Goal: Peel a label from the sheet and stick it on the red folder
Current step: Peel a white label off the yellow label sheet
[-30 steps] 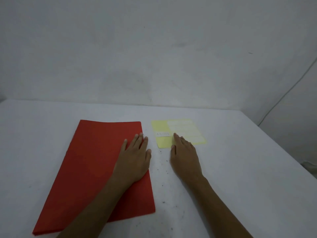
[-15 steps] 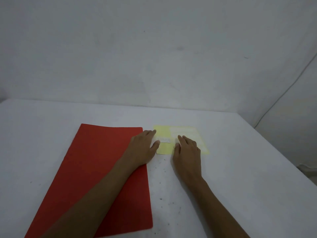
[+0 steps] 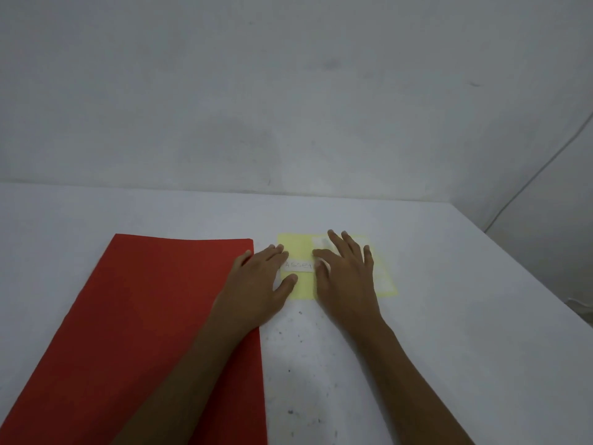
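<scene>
The red folder (image 3: 154, 319) lies flat on the left of the white table (image 3: 465, 316). To its right lies the yellow label sheet (image 3: 296, 248). A white label (image 3: 299, 266) with handwriting sits on the sheet's left half. My left hand (image 3: 260, 284) rests across the folder's right edge, its fingertips on the sheet's left side and touching the label's left end. My right hand (image 3: 345, 271) lies flat, fingers spread, over the sheet's middle and right part, its thumb by the label's right end. Neither hand grips anything.
A pale wall rises behind the table. The table's right edge runs diagonally at the right, with a thin cable (image 3: 539, 168) on the wall beyond it. Dark specks dot the table near me.
Both hands moved forward onto the label sheet. The left hand slid off the folder's middle to the sheet's left edge; the right hand now covers the sheet's centre.
</scene>
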